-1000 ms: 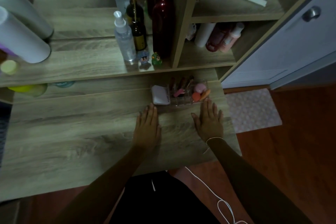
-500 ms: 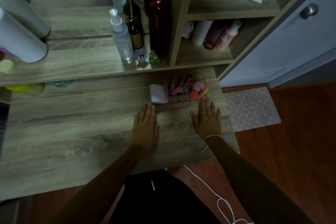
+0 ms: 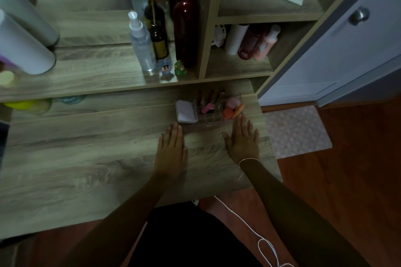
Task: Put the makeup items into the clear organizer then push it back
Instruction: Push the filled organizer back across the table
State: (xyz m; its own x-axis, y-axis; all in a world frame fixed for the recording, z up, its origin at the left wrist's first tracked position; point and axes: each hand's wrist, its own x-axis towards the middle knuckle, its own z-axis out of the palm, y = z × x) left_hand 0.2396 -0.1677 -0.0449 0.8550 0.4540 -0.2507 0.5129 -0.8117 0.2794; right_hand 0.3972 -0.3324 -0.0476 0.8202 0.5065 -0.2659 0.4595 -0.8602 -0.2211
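Note:
The clear organizer (image 3: 213, 118) stands at the back right of the wooden tabletop, under the shelf edge. It holds a white compact (image 3: 184, 111) at its left, several upright lipsticks (image 3: 208, 98), a pink tube (image 3: 207, 108) and pink and orange sponges (image 3: 232, 107) at its right. My left hand (image 3: 171, 149) lies flat on the table, fingertips at the organizer's front left corner. My right hand (image 3: 243, 141) lies flat too, fingertips touching the front right corner. Neither hand holds anything.
Above the organizer a shelf (image 3: 86, 80) carries a spray bottle (image 3: 141, 43), a brown bottle (image 3: 158, 37), a dark red bottle (image 3: 185, 21) and two small figurines (image 3: 173, 68). Bottles stand in the right cubby (image 3: 249, 43). A white cabinet door (image 3: 347, 45) and pink mat (image 3: 297, 130) lie right.
Both hands stay flat at the organizer's front with fingertips against it. The organizer and hands sit slightly farther back toward the shelf than one second ago.

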